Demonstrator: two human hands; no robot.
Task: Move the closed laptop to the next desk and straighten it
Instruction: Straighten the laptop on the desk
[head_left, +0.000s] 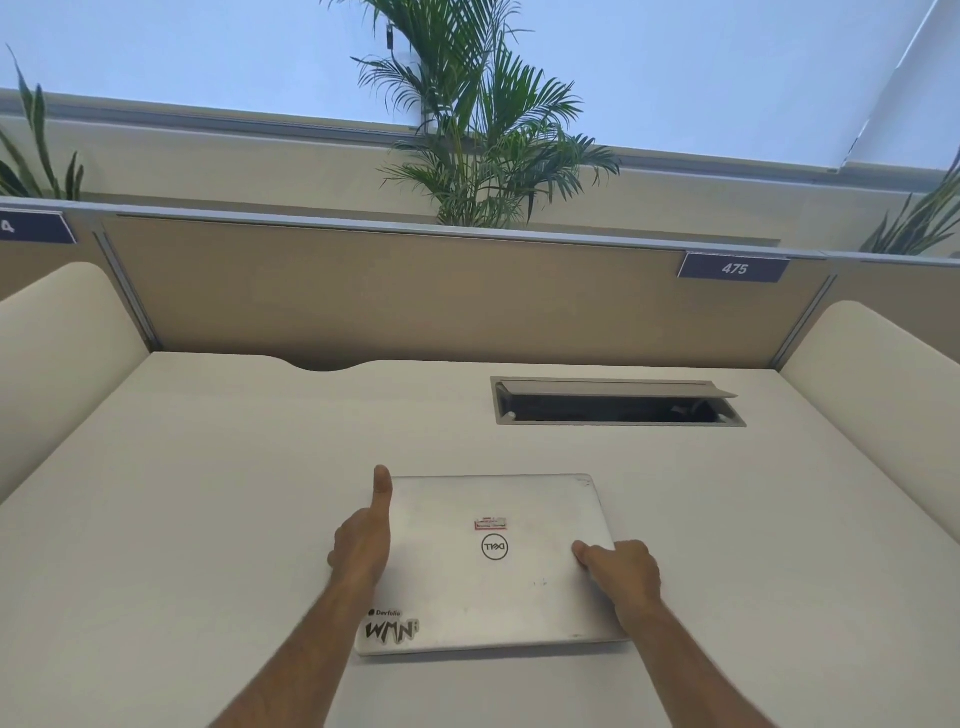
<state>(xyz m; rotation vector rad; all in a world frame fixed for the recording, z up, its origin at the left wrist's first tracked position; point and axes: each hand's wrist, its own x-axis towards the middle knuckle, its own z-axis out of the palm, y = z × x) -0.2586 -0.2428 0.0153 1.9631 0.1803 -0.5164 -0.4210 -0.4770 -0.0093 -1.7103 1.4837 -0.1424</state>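
A closed silver laptop (493, 571) with a round logo and stickers lies flat on the white desk (208, 493), near its front middle, its edges roughly square to the desk. My left hand (363, 545) grips the laptop's left edge, thumb stretched forward along it and fingers curled under. My right hand (621, 569) holds the right edge, thumb on the lid and fingers wrapped around the side.
An open cable hatch (618, 402) is sunk into the desk behind the laptop on the right. A beige partition (415, 291) with a "475" label (733, 268) closes the back. Padded side dividers (878, 374) flank the desk. Palm plants (483, 130) stand behind.
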